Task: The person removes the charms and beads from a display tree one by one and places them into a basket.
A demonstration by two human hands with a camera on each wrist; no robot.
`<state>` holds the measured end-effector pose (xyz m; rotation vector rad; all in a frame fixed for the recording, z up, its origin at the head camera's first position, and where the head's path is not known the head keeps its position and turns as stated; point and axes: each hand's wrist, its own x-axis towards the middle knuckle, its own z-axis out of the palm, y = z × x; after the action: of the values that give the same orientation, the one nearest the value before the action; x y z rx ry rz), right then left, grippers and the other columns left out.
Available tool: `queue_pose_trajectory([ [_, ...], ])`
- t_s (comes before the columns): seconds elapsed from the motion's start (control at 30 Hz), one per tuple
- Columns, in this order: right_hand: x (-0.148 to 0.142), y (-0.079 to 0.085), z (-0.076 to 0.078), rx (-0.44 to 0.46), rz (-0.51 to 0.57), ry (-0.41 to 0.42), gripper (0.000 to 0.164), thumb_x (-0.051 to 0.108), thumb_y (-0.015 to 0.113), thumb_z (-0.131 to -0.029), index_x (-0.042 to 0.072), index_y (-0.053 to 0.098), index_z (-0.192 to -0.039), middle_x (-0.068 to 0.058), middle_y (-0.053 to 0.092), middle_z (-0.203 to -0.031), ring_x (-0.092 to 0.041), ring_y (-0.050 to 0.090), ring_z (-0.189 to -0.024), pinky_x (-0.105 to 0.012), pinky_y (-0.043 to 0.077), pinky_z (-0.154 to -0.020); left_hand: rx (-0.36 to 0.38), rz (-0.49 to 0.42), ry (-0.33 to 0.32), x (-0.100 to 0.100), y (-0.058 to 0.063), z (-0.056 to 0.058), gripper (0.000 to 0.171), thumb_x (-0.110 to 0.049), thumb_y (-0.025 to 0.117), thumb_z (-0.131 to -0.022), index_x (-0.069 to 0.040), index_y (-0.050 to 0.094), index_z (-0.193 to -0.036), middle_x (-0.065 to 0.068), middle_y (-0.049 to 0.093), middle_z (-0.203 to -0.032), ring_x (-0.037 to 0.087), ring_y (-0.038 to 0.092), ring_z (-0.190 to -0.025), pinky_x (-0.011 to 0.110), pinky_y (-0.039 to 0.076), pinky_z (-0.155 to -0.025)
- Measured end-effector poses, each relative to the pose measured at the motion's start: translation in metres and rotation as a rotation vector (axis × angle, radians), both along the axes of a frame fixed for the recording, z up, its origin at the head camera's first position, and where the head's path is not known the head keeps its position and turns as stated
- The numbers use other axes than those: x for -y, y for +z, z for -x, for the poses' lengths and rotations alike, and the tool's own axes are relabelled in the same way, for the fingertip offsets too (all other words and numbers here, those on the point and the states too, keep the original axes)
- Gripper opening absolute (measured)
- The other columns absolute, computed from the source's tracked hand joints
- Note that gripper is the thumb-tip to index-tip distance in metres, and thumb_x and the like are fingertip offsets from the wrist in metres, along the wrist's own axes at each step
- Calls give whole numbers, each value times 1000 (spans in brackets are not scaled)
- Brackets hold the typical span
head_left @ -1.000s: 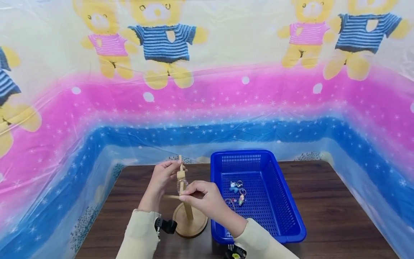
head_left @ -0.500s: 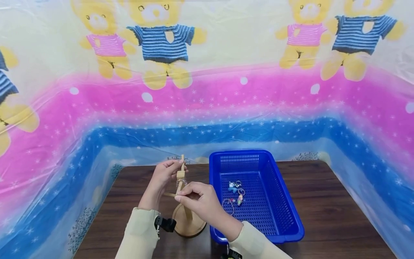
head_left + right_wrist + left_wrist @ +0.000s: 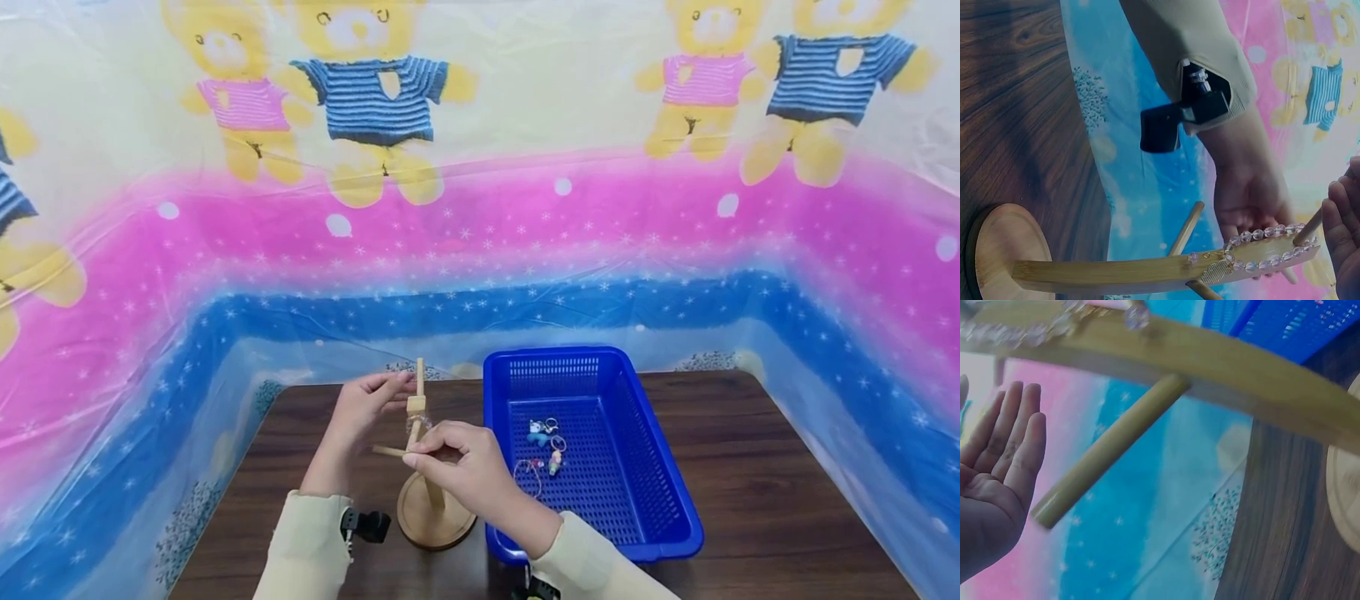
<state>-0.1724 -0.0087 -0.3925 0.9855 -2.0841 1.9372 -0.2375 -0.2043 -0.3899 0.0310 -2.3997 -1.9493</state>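
A wooden stand with side pegs stands upright on its round base. Around one upper peg loops a bracelet of clear pinkish beads; its gold-toned leaf-like charm lies against the post. My right hand pinches the near end of that peg between thumb and forefinger, in front of the stand. My left hand is left of the stand's top, fingers extended and apart from the post. In the left wrist view its straight fingers show beside a lower peg.
Right of the stand sits a blue plastic basket. In it lie a blue-and-white keychain, a small figure keychain and a thin beaded loop. Patterned cloth hangs behind the brown table.
The bracelet, earlier hanging lower near my right fingertips, now sits farther back along the peg. My left hand has drawn leftward, away from the stand's top. My right hand has barely moved.
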Motion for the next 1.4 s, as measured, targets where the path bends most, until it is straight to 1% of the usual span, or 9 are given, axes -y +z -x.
queue_pose_trajectory([
  [0.23,0,-1,0,-24,-8,-15,7,5,78,-88,-1,75,-85,-19,76,-88,9,64,-78,-21,64,-67,-87,-94,7,18,-4,-23,42,-15,62,-103,15,58,-132,-21,77,-94,-5,72,-94,19,61,-94],
  [0.37,0,1,0,-34,-11,-18,7,5,78,-89,0,75,-85,-18,76,-87,9,64,-77,-21,64,-67,-127,-81,50,20,-17,-37,41,-11,63,-102,15,58,-133,-29,74,-92,-9,71,-94,15,61,-89],
  [0.57,-1,2,0,-43,-12,-14,8,6,77,-89,0,75,-85,-18,76,-87,8,65,-78,-23,65,-68,-178,-190,112,21,-45,-55,39,-3,64,-100,18,57,-131,-25,76,-95,-7,72,-93,10,59,-84],
  [0.73,-1,2,1,-52,-10,-19,7,4,77,-89,-1,75,-85,-18,76,-88,5,67,-79,-25,66,-69,-172,-289,133,19,-64,-62,24,1,65,-97,-1,71,-121,-19,78,-96,-2,75,-93,12,61,-85],
  [0.8,-1,2,1,-58,-6,-18,6,4,77,-89,-1,75,-86,-19,76,-88,5,67,-79,-26,66,-68,-144,-310,152,17,-70,-63,24,1,66,-97,-3,73,-119,-19,78,-95,-2,75,-92,13,61,-84],
  [0.97,0,1,1,-62,2,-12,6,4,77,-89,-1,76,-87,-19,76,-88,6,65,-78,-28,66,-66,-86,-312,214,10,-77,-63,21,0,68,-96,5,73,-116,-18,78,-88,-3,73,-86,13,61,-82],
  [1.07,0,1,0,-58,4,-11,6,4,76,-90,-1,76,-87,-19,75,-87,7,64,-78,-28,66,-65,-82,-344,236,7,-80,-62,14,1,68,-95,-6,79,-101,-18,77,-85,-3,72,-84,13,61,-80],
  [1.2,0,0,0,-50,4,-8,6,4,76,-90,-1,75,-87,-19,75,-87,7,64,-78,-28,66,-66,-72,-413,258,4,-83,-62,31,3,67,-96,-23,77,-81,-17,77,-80,-2,72,-77,13,62,-76],
  [1.4,0,-3,1,-66,5,-9,6,4,77,-90,-1,75,-87,-19,76,-88,0,70,-79,-29,67,-68,-83,-534,243,1,-87,-60,36,5,64,-97,-22,76,-77,-12,77,-78,1,74,-74,16,64,-77],
])
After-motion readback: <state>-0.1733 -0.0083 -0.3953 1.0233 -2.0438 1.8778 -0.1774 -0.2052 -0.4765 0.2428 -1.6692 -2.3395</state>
